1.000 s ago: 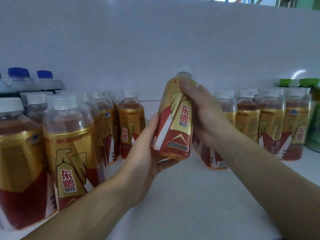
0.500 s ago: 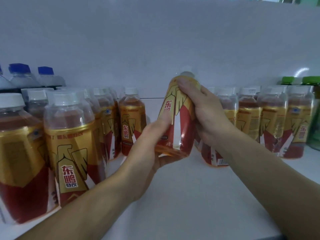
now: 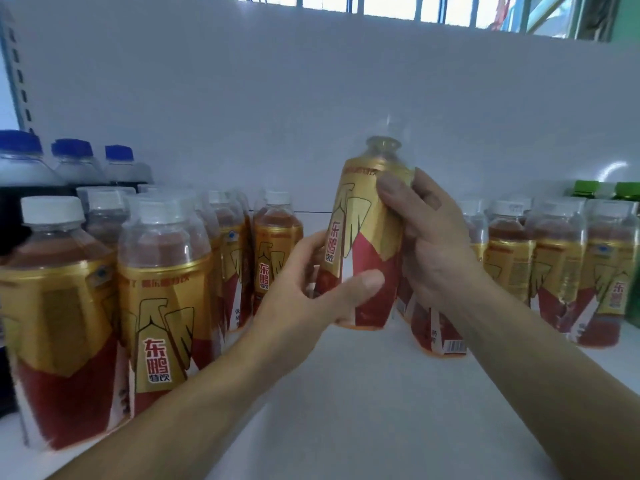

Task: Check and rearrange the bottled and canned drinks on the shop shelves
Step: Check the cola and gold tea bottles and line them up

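In the head view, you hold one gold-and-red bottle between both hands, up in front of the gap between the two groups of bottles on the white shelf. Your left hand grasps its lower part, with the thumb laid across the red band at the front and the fingers curled round the left side. Your right hand clasps the upper right side, with one digit pressed on the gold shoulder just below the neck.

Compared with half a second ago, the bottle stands more upright. Its label characters, which faced you a second ago, sit at the left edge now, so the bottle has been turned further. Your left thumb has moved from the label's left edge to the front of the red band. The bottle's top is blurred, and the cap cannot be made out.

The left group of bottles stands close on your left. The right group of bottles lines up behind your right wrist. The blue-capped bottles are at far left and the green caps at far right. More of the back panel shows than before, with window bars above it.
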`<state>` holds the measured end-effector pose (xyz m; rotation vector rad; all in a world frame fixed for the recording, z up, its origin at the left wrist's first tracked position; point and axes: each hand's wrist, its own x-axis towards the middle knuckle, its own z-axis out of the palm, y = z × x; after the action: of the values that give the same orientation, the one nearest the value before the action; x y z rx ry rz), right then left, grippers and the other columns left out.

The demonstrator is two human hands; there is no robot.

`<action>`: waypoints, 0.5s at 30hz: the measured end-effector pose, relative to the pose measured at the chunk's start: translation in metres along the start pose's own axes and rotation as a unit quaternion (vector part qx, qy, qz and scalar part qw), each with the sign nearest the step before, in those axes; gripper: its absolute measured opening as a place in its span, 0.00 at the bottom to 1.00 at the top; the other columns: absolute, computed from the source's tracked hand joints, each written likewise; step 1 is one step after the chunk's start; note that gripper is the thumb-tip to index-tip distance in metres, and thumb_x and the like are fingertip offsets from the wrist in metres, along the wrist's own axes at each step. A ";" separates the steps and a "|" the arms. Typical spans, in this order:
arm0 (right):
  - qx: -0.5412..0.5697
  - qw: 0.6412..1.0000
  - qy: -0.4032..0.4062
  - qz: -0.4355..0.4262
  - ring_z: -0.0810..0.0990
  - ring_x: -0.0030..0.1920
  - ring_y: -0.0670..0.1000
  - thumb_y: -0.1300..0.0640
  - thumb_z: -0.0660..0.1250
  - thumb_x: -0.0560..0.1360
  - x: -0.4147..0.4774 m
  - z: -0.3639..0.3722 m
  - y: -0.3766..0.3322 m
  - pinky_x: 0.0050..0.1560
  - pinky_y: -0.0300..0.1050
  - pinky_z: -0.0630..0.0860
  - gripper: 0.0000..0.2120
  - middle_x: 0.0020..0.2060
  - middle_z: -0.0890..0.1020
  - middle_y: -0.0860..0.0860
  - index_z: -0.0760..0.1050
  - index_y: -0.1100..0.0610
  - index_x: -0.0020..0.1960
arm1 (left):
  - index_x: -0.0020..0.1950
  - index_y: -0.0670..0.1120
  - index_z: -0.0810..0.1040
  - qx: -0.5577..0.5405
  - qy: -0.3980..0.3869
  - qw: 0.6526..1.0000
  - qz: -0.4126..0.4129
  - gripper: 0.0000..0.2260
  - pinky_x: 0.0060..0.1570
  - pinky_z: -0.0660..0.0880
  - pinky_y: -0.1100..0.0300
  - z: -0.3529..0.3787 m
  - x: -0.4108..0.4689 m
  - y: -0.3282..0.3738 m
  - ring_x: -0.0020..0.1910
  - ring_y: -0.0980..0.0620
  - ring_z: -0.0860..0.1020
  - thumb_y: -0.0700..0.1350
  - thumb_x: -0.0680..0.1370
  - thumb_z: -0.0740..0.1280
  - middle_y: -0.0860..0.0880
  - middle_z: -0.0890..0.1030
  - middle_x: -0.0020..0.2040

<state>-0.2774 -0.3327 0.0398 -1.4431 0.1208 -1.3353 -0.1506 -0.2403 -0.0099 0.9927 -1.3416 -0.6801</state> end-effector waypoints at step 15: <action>-0.318 0.832 -0.197 -0.409 0.76 0.65 0.45 0.44 0.78 0.67 -0.009 -0.001 0.010 0.62 0.44 0.74 0.41 0.66 0.70 0.32 0.60 0.34 0.73 | 0.68 0.55 0.68 -0.174 -0.022 0.982 0.065 0.41 0.60 0.78 0.48 0.000 0.009 -0.004 0.62 0.55 0.79 0.50 0.58 0.79 0.50 0.76 0.66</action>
<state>-0.2759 -0.3314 0.0265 -2.4928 -0.4154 -1.7106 -0.1493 -0.2495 -0.0090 0.6078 -1.2596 -0.8066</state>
